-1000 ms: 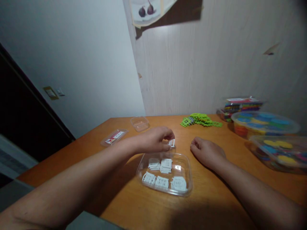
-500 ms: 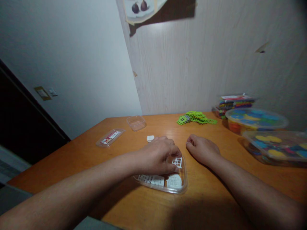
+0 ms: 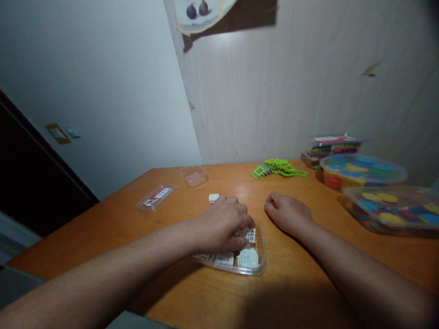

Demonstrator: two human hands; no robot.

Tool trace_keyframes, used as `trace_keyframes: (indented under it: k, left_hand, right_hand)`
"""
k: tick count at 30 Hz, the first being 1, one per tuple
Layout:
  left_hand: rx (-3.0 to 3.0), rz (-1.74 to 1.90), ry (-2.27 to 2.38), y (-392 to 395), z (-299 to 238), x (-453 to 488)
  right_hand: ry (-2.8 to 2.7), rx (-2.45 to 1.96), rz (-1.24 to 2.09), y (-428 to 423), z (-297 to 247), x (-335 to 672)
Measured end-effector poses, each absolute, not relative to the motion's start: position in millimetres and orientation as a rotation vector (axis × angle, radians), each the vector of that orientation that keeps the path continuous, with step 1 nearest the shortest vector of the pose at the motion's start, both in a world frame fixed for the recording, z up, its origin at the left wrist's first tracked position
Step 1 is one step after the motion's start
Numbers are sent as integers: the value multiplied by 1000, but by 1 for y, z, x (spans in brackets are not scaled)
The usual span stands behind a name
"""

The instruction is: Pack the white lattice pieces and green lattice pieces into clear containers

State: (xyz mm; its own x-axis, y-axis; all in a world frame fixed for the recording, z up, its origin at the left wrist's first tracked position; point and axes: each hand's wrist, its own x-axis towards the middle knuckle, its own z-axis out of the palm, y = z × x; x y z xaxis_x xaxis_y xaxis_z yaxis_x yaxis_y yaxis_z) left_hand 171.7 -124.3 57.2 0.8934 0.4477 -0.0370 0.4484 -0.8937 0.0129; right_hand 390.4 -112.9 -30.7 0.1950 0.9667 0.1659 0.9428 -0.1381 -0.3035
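A shallow clear plastic tray (image 3: 258,269) lies on the orange wooden table (image 3: 212,292) and holds several small white lattice pieces (image 3: 248,258). My left hand (image 3: 222,224) reaches into the tray from the left, fingers curled down on the white pieces, one piece (image 3: 250,235) showing at its fingertips. My right hand (image 3: 287,213) rests on the table just right of the tray, loosely curled with nothing visible in it. One white piece (image 3: 213,197) lies alone on the table beyond my left hand.
A small clear tub (image 3: 194,175) and a flat clear lid with a label (image 3: 156,197) lie at the back left. Green lattice pieces (image 3: 278,168) are heaped at the back. Clear tubs of coloured pieces (image 3: 363,170) (image 3: 394,208) stand at the right.
My left hand set a white piece down on the table behind the tray, then came back into the tray onto the pieces. The right hand has stayed put.
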Motion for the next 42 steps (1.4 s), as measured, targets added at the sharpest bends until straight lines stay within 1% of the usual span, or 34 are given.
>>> trace_keyframes:
  k: [7,14,20,25,34,42]
  left_hand:
    - [3043,-19,706,-122,54,170]
    - [3048,8,669,-117,62,163]
    - [3144,-74,576,-121,62,161]
    - [3218,-189,601,-123,56,167]
    - [3374,-101,596,-119,42,170]
    - [3375,-158,595,-121,46,169]
  right_hand:
    - [-1790,-2151,101,-112,-31,391]
    - [-1792,-2131,79,-112,-34,393]
    - [-1797,-2141,87,-111,-34,393]
    - [-1797,-2143,103,-111,-33,393]
    - [-1790,-2148,104,-112,-31,392]
    - [-1783,-2141,104,-113,-32,392]
